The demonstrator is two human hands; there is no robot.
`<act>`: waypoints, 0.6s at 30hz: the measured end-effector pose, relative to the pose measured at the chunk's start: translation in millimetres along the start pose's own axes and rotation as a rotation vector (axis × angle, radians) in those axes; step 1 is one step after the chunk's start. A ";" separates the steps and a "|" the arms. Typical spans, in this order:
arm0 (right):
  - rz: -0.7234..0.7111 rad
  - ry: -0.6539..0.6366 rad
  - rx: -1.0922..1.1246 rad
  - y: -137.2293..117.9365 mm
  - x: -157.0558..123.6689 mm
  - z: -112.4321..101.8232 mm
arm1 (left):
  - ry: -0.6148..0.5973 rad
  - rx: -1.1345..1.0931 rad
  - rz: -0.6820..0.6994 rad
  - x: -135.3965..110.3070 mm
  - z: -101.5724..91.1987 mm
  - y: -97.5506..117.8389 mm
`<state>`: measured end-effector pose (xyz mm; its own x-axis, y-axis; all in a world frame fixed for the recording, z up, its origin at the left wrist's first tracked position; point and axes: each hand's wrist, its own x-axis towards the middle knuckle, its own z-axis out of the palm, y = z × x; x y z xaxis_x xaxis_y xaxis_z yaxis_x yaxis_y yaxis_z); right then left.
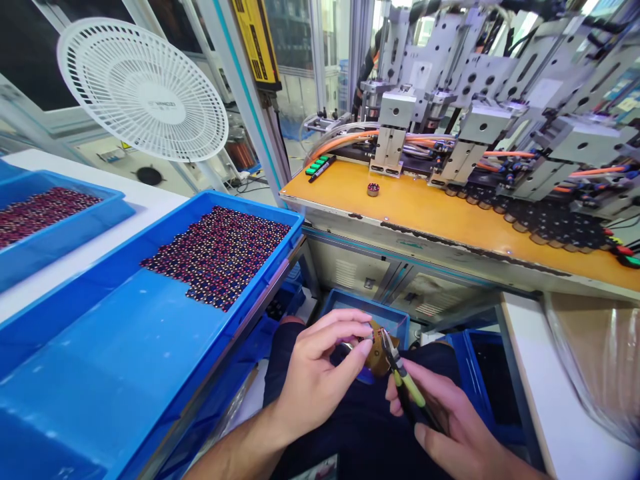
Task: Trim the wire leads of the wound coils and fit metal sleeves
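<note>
My left hand (325,367) pinches a small round part (369,331) between thumb and fingers, mostly covered by the fingertips. Wrapped in my right hand (445,413) is a pair of pliers (403,377) with yellow-green and black handles. The tips of its jaws point up and lie just right of the small part, with a narrow gap between them. Behind both hands, low between my legs, a brownish-yellow object (379,353) shows in part; its kind is unclear.
A blue tray (125,327) at left holds many small dark-red round parts (225,250). One similar part (373,189) stands on the yellow workbench (340,193), near markers (320,167). Rows of round parts (545,220) lie below the machine (465,127). A white fan (145,93) stands back left.
</note>
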<state>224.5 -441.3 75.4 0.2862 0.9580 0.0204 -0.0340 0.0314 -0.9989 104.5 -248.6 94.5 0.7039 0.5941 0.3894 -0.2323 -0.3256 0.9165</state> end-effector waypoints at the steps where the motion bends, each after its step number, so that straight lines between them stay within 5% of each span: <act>1: 0.001 0.006 0.001 -1.1 0.5 0.7 | -0.001 0.003 0.002 0.2 0.1 0.1; 11: 0.044 0.083 -0.140 3.7 5.9 3.9 | -0.010 0.029 0.002 0.2 -1.3 -0.2; 18: 0.249 0.117 -0.044 -6.3 22.3 6.0 | 0.001 -0.030 -0.016 0.8 0.2 -2.7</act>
<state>225.3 -418.4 82.4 0.3834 0.8949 -0.2285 -0.0763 -0.2158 -0.9734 105.9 -247.3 92.3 0.7071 0.5996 0.3748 -0.2412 -0.2937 0.9250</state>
